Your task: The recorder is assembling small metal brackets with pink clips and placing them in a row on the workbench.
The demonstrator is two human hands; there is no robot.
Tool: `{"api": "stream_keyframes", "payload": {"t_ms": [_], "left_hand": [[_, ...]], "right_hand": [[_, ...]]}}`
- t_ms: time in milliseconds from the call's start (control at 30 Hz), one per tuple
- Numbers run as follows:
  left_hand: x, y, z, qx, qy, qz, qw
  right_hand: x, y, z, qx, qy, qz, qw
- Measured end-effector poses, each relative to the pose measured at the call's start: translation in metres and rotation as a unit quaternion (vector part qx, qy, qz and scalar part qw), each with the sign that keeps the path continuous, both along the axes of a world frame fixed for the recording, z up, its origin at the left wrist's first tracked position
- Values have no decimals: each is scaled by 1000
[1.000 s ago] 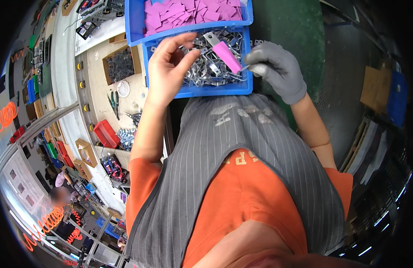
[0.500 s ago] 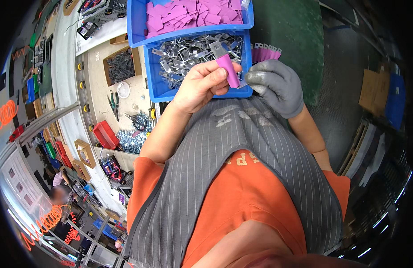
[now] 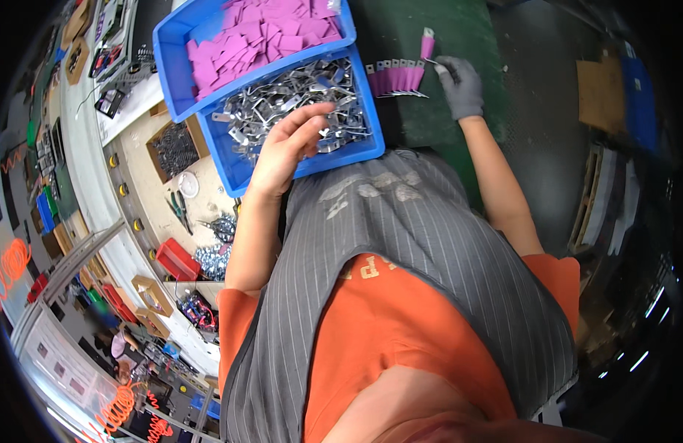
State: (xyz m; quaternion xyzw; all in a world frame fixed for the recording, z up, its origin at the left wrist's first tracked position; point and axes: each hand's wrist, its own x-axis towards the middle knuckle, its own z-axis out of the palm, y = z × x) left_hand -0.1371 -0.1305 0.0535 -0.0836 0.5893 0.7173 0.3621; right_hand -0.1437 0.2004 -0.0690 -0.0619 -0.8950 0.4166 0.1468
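Observation:
My right hand [image 3: 461,87], in a grey glove, pinches the lower metal end of a bracket wrapped in a purple sleeve [image 3: 428,47]. It is over the green surface, just beyond the right end of a row of similar purple-sleeved brackets [image 3: 397,78]. My bare left hand [image 3: 286,146] hovers above a blue bin [image 3: 376,142] full of loose bent metal brackets [image 3: 242,111]. Its fingers are loosely curled and apart, with nothing seen in them. Behind, a second blue bin [image 3: 169,70] holds many flat purple pieces [image 3: 264,37].
On the workbench at left are a cardboard box of dark small parts [image 3: 177,151], green-handled pliers [image 3: 180,212], a white round lid [image 3: 188,184] and a red bin [image 3: 177,260]. Cardboard [image 3: 600,94] stands at the right. Another person [image 3: 120,347] is far off, lower left.
My right hand has carried the sleeved bracket away from my left hand, to the right and farther out, beside the row. The left hand has let go and sits over the bracket bin.

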Motion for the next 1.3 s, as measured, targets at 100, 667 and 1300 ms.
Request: {"api": "stream_keyframes", "payload": {"t_ms": [100,667,1300], "left_hand": [[4,-9,-21,2,-27,33,999],[3,-52,-33,-59,5,145,988],[-160,-81,-2,-734,279,-165,597]], "right_hand": [[21,32,-47,134,-147,-25,980],[-6,-73,95,129,-44,233,963],[-23,-200,58,325,-239,407,820]]}}
